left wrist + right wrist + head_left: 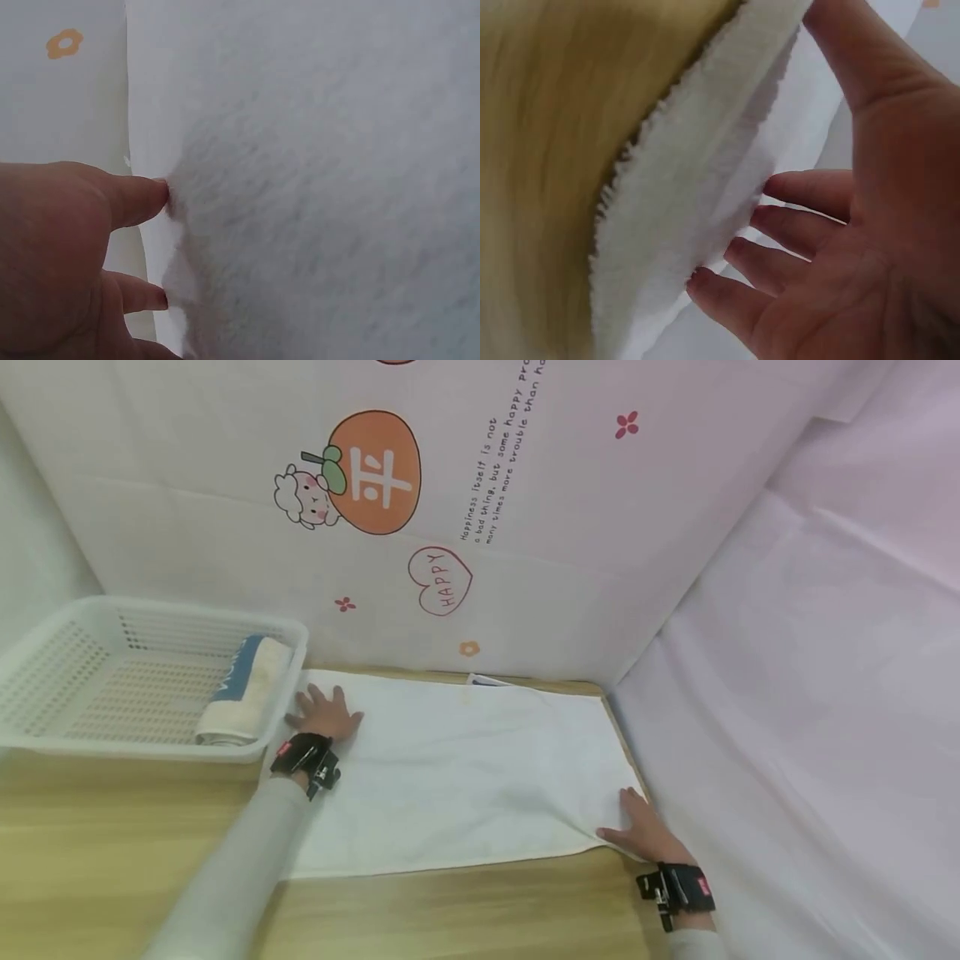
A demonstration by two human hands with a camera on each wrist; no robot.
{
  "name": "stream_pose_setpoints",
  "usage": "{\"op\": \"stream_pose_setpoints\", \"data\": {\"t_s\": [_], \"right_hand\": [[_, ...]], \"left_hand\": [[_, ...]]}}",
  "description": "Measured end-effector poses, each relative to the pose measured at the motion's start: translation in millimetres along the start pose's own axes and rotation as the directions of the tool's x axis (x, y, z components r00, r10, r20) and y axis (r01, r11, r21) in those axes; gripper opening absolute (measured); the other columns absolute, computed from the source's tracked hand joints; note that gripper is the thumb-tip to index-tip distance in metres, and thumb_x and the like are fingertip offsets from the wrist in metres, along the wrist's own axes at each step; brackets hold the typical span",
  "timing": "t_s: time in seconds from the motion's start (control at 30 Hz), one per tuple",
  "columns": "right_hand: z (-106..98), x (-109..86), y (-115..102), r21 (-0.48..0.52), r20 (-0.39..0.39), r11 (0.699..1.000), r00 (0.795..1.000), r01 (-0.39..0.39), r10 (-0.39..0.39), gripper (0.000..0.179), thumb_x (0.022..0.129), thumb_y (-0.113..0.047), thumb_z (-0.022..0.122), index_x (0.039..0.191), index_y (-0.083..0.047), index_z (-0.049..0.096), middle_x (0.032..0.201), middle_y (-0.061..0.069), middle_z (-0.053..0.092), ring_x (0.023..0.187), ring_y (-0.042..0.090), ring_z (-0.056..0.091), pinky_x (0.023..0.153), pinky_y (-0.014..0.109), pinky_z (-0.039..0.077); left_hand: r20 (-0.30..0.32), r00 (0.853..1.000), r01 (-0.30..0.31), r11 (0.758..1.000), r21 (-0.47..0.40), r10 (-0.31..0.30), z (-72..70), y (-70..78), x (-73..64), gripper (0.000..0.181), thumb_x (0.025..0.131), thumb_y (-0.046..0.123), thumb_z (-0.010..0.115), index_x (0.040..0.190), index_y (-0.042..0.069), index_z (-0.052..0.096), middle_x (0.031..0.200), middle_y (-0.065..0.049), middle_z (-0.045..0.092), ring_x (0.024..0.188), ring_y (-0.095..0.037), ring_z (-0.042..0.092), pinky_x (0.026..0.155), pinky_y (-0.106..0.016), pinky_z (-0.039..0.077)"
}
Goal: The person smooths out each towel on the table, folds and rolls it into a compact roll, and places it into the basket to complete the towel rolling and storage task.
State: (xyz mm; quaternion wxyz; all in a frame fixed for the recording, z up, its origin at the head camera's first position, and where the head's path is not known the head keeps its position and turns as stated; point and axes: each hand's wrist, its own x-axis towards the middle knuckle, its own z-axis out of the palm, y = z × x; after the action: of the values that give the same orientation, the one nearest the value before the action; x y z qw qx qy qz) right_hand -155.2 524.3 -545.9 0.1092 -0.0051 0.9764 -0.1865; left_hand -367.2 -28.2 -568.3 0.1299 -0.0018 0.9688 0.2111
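Note:
A white towel [450, 768] lies spread out over the wooden table, with faint wrinkles toward its right end. On its left end, close beside the basket, my left hand [324, 714] rests with the fingers spread. The left wrist view shows the left fingertips [154, 191] touching the towel's fuzzy surface. At the towel's near right corner is my right hand [643, 828], thumb apart from the straight fingers. Seen from the right wrist, the fingers [769, 268] touch the towel's edge [667, 202], which curves up slightly there.
A white plastic basket [161, 745] stands at the left, holding a rolled cream towel with a blue band [243, 689]. A printed white cloth [540, 610] hangs behind the wooden table [450, 910], another white cloth [810, 735] at the right. A flat card [487, 681] peeks out behind the towel.

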Motion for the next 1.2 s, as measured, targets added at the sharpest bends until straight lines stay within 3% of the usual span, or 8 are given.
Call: {"op": "stream_pose_setpoints", "data": {"t_s": [0.2, 0.33, 0.53, 0.67, 0.87, 1.07, 1.2], "right_hand": [[-3.5, -1.8, 0.1, -0.001, -0.024, 1.0, 1.0, -0.011, 0.011, 0.106, 0.087, -0.045, 0.078, 0.149, 0.022, 0.022, 0.154, 0.046, 0.019, 0.142, 0.062, 0.019, 0.116, 0.069, 0.02], [7.1, -1.1, -9.7, 0.014, -0.078, 0.999, 0.996, 0.041, -0.039, 0.117, 0.078, -0.047, 0.084, 0.152, 0.017, 0.021, 0.154, 0.047, 0.014, 0.142, 0.065, 0.014, 0.114, 0.073, 0.018], [25.7, -10.4, -17.7, -0.088, -0.104, 0.994, 0.992, 0.065, -0.074, 0.13, 0.069, -0.054, 0.088, 0.153, 0.015, 0.017, 0.154, 0.049, 0.012, 0.141, 0.068, 0.014, 0.108, 0.079, 0.021], [28.2, -21.0, -20.1, -0.082, -0.071, 0.995, 0.996, 0.05, -0.056, 0.125, 0.075, -0.054, 0.085, 0.153, 0.016, 0.016, 0.154, 0.049, 0.012, 0.141, 0.068, 0.014, 0.109, 0.079, 0.021], [24.1, -13.9, -30.9, -0.01, -0.179, 0.995, 0.979, 0.103, -0.103, 0.101, 0.09, -0.041, 0.074, 0.149, 0.021, 0.022, 0.15, 0.051, 0.017, 0.14, 0.067, 0.019, 0.113, 0.074, 0.021], [25.5, -10.0, -31.1, -0.056, -0.044, 0.998, 0.999, 0.021, -0.024, 0.112, 0.086, -0.045, 0.079, 0.15, 0.022, 0.015, 0.154, 0.047, 0.012, 0.144, 0.063, 0.013, 0.118, 0.068, 0.017], [23.5, -15.7, -31.8, -0.058, -0.01, 0.998, 1.0, 0.02, -0.021, 0.113, 0.085, -0.048, 0.079, 0.15, 0.022, 0.017, 0.153, 0.048, 0.014, 0.143, 0.063, 0.016, 0.117, 0.068, 0.021]], "left_hand": [[0.019, 1.0, -0.007, 1.0, -0.004, 0.007, -1.9, -2.0, 3.2, 0.084, 0.103, 0.049, 0.042, 0.159, -0.003, 0.01, 0.156, -0.047, -0.01, 0.142, -0.069, -0.008, 0.104, -0.087, 0.007], [0.024, 1.0, -0.009, 1.0, -0.003, 0.009, -1.8, -1.5, 2.1, 0.083, 0.103, 0.048, 0.042, 0.159, -0.003, 0.009, 0.156, -0.046, -0.01, 0.142, -0.069, -0.008, 0.103, -0.087, 0.007], [0.027, 1.0, -0.016, 1.0, -0.003, 0.016, -4.4, -2.8, -0.5, 0.082, 0.103, 0.047, 0.042, 0.159, -0.004, 0.009, 0.155, -0.047, -0.011, 0.141, -0.07, -0.009, 0.103, -0.088, 0.008], [0.049, 0.999, -0.018, 1.0, 0.008, 0.017, -10.2, -1.4, -4.2, 0.083, 0.104, 0.047, 0.041, 0.159, -0.004, 0.007, 0.155, -0.047, -0.012, 0.141, -0.07, -0.009, 0.103, -0.087, 0.008], [0.078, 0.997, -0.012, 1.0, 0.005, 0.012, -18.7, 2.1, -7.9, 0.083, 0.104, 0.046, 0.041, 0.159, -0.005, 0.005, 0.154, -0.047, -0.015, 0.141, -0.069, -0.011, 0.104, -0.087, 0.008], [0.069, 0.997, -0.021, 1.0, 0.004, 0.021, -11.5, -1.4, -1.1, 0.085, 0.103, 0.048, 0.043, 0.159, -0.004, 0.007, 0.154, -0.047, -0.015, 0.141, -0.069, -0.011, 0.103, -0.087, 0.012], [0.062, 0.998, 0.001, 1.0, 0.015, -0.002, -14.4, 3.2, -5.1, 0.084, 0.103, 0.047, 0.045, 0.158, -0.006, 0.01, 0.154, -0.048, -0.013, 0.142, -0.069, -0.008, 0.105, -0.085, 0.013]]}}
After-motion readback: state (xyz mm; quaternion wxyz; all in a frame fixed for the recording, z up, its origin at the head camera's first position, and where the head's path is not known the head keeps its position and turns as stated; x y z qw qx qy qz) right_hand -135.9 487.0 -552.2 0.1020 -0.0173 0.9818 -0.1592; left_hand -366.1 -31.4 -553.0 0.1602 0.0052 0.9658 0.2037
